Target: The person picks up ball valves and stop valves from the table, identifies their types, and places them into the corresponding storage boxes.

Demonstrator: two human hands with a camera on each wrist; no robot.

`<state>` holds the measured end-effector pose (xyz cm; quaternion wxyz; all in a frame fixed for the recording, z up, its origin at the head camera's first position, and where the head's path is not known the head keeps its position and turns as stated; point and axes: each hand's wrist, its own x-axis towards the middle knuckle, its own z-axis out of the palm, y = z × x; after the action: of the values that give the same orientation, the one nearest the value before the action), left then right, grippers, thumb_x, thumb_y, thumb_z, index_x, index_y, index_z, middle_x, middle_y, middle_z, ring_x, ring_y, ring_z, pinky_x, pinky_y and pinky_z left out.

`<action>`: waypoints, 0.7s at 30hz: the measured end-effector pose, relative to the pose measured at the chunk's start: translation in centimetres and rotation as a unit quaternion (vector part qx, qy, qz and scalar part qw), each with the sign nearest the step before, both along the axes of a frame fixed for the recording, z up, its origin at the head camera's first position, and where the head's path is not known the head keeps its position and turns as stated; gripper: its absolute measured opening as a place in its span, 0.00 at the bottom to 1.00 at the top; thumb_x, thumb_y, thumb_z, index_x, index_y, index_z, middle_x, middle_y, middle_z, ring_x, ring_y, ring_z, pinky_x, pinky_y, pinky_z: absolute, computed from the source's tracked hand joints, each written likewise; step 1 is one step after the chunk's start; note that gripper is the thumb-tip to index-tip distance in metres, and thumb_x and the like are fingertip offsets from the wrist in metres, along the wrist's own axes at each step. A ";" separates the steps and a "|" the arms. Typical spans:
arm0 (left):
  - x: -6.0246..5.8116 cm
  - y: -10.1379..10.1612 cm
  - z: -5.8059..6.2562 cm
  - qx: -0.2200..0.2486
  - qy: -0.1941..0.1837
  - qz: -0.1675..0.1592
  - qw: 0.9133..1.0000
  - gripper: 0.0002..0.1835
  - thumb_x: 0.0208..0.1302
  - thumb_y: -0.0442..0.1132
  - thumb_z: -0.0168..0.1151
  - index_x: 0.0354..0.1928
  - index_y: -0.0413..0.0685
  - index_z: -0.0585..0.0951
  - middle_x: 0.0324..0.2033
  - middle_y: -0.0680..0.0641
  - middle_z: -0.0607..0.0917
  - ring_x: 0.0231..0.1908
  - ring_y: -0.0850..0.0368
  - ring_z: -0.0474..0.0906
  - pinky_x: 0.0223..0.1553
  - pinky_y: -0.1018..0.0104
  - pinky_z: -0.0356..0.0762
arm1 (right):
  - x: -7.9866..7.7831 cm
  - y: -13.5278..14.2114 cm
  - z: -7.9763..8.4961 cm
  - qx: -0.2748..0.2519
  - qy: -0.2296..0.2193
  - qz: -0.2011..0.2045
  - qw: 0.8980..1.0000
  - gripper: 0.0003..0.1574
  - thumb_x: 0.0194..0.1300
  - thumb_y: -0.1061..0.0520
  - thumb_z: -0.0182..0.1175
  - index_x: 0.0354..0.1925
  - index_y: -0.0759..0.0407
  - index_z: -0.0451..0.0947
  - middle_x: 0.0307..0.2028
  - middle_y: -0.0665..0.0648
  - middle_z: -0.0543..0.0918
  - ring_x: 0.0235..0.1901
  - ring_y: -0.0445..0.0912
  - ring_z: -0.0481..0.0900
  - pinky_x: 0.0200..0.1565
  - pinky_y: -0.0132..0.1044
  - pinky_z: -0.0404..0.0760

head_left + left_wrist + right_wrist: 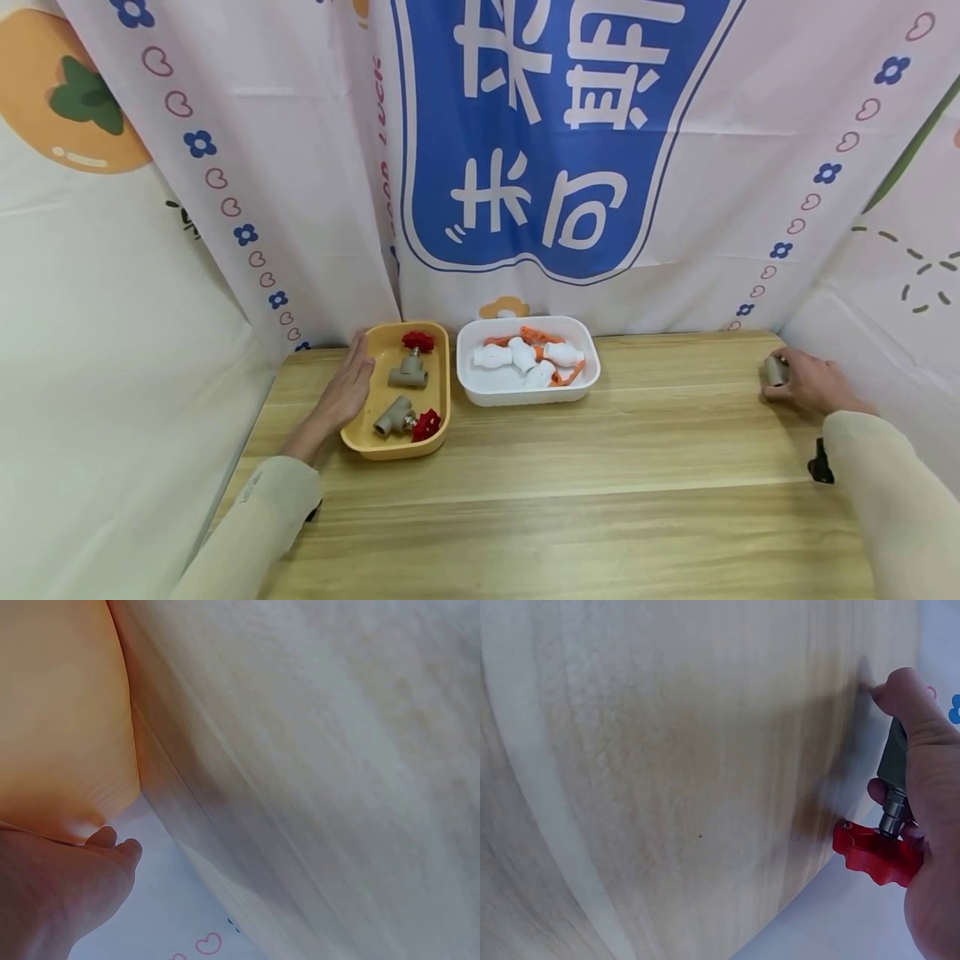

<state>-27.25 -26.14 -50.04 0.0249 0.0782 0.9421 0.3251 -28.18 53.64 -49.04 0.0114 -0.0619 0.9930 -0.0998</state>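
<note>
At the table's far right corner, my right hand (813, 383) grips a grey stop valve (777, 371). The right wrist view shows its red handwheel (877, 855) and metal stem beside my palm, with the thumb and fingers round the grey body. My left hand (351, 387) lies along the left side of a yellow tray (397, 452), fingers straight. In the left wrist view the fingers are close to the tray's outer wall (67, 712). Inside the tray lie two more grey valves (408, 373) with red handwheels, one behind the other.
Right of the yellow tray stands a white tray (525, 399) holding several white ball valves (522, 354) with orange handles. Both stand on a wood-grain table (600, 500). A printed cloth (330, 167) hangs behind the table, and white cloth hangs at both sides.
</note>
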 end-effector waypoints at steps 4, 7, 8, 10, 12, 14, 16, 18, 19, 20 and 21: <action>0.0 0.0 0.1 0.002 -0.001 -0.001 1.000 0.39 0.85 0.61 0.17 0.85 0.44 0.33 0.85 0.43 0.30 0.84 0.42 0.28 0.82 0.40 0.35 | 0.2 -0.1 -0.1 0.007 0.012 0.007 1.000 0.52 0.54 0.44 0.80 0.60 0.79 0.70 0.38 0.72 0.83 0.33 0.58 0.78 0.34 0.52 0.74; 0.0 0.0 0.2 0.001 0.000 -0.001 1.000 0.39 0.85 0.61 0.17 0.85 0.43 0.33 0.85 0.43 0.31 0.84 0.42 0.28 0.82 0.39 0.35 | 0.2 -0.1 -0.1 0.010 0.023 0.011 1.000 0.52 0.53 0.44 0.81 0.60 0.79 0.71 0.37 0.71 0.83 0.31 0.57 0.78 0.31 0.49 0.74; 0.0 0.0 0.2 0.000 0.000 -0.002 1.000 0.39 0.85 0.61 0.17 0.84 0.43 0.33 0.85 0.43 0.30 0.84 0.41 0.28 0.82 0.39 0.35 | 0.2 -0.2 -0.1 0.010 0.026 0.012 1.000 0.52 0.53 0.44 0.81 0.59 0.79 0.71 0.36 0.70 0.83 0.30 0.56 0.77 0.31 0.49 0.74; 0.0 0.0 0.2 -0.002 0.001 -0.002 1.000 0.39 0.85 0.61 0.17 0.84 0.43 0.33 0.85 0.43 0.31 0.84 0.41 0.29 0.82 0.39 0.34 | 0.2 -0.3 0.0 0.009 0.034 0.014 0.999 0.52 0.52 0.43 0.81 0.59 0.78 0.72 0.35 0.69 0.83 0.30 0.55 0.77 0.29 0.47 0.74; 0.0 0.0 0.2 -0.003 0.000 -0.003 1.000 0.39 0.85 0.61 0.17 0.84 0.43 0.33 0.85 0.42 0.31 0.84 0.40 0.29 0.82 0.39 0.34 | 0.2 -0.5 0.1 0.007 0.039 0.016 0.999 0.51 0.51 0.43 0.82 0.58 0.76 0.73 0.35 0.67 0.83 0.29 0.55 0.77 0.28 0.44 0.73; 0.0 0.0 0.2 -0.002 0.000 -0.003 1.000 0.39 0.85 0.61 0.17 0.84 0.43 0.33 0.85 0.42 0.31 0.84 0.41 0.29 0.82 0.39 0.34 | 0.1 -0.8 0.1 0.003 0.042 0.017 0.999 0.50 0.50 0.43 0.82 0.58 0.75 0.73 0.34 0.66 0.83 0.29 0.54 0.77 0.28 0.43 0.73; 0.0 0.0 0.2 0.000 0.000 -0.003 1.000 0.39 0.85 0.61 0.17 0.84 0.43 0.33 0.85 0.42 0.31 0.84 0.41 0.29 0.82 0.39 0.34 | 0.0 -1.1 0.2 0.000 0.046 0.019 0.999 0.49 0.50 0.45 0.82 0.58 0.74 0.74 0.34 0.65 0.83 0.29 0.53 0.77 0.27 0.42 0.72; 0.0 -0.1 0.1 0.001 0.002 -0.004 1.000 0.39 0.85 0.61 0.17 0.84 0.43 0.33 0.85 0.42 0.31 0.84 0.41 0.28 0.82 0.39 0.34 | -0.1 -1.5 0.3 0.000 0.048 0.020 0.999 0.47 0.49 0.47 0.81 0.58 0.73 0.75 0.33 0.64 0.83 0.28 0.52 0.76 0.27 0.41 0.72; 0.0 -0.1 0.0 0.001 0.003 -0.004 1.000 0.39 0.85 0.61 0.17 0.84 0.44 0.33 0.85 0.43 0.31 0.84 0.41 0.28 0.82 0.39 0.34 | -0.2 -1.7 0.4 0.000 0.049 0.022 0.999 0.46 0.49 0.47 0.81 0.57 0.72 0.75 0.33 0.63 0.83 0.28 0.52 0.76 0.27 0.41 0.72; 0.0 -0.1 0.0 0.000 0.003 -0.005 1.000 0.39 0.85 0.61 0.17 0.84 0.43 0.33 0.85 0.43 0.31 0.84 0.41 0.28 0.82 0.39 0.34 | -0.3 -1.9 0.4 0.001 0.050 0.024 0.998 0.45 0.49 0.48 0.80 0.57 0.72 0.76 0.32 0.62 0.82 0.28 0.52 0.76 0.27 0.41 0.71; 0.0 -0.1 -0.1 0.000 0.004 -0.006 1.000 0.39 0.85 0.61 0.16 0.84 0.43 0.32 0.85 0.43 0.30 0.84 0.41 0.28 0.82 0.39 0.34 | -0.5 -2.2 0.5 0.003 0.052 0.025 0.998 0.44 0.48 0.49 0.80 0.56 0.71 0.76 0.32 0.62 0.82 0.28 0.52 0.75 0.26 0.41 0.71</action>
<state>-27.29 -26.24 -50.10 0.0227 0.0848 0.9419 0.3242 -28.64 51.48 -48.55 -0.0370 -0.0920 0.9907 -0.0934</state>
